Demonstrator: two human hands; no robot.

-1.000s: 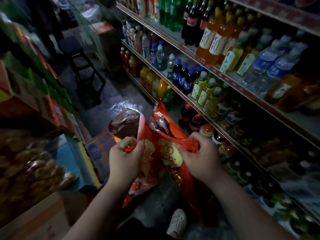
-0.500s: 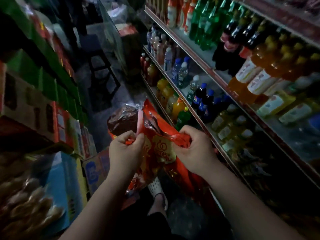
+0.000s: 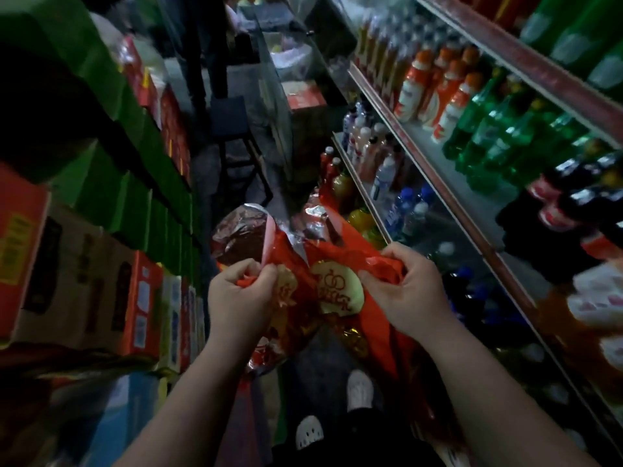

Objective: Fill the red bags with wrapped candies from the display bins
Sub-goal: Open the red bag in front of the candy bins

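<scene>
Left hand (image 3: 241,294), right hand (image 3: 408,291) apart, each pinching bunched top edge of red bags (image 3: 337,291), held up between them in front of me. Judge: rub film layers loose, tug mouth wide gently, thin plastic tears. Only then reach for candies.

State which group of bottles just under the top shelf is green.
The green bottles, standing between the orange-capped bottles and the dark red-labelled bottles; only they have green bodies.

Narrow aisle (image 3: 242,183) — stacked boxes (image 3: 101,271) left, bottle shelves (image 3: 448,183) right.
</scene>
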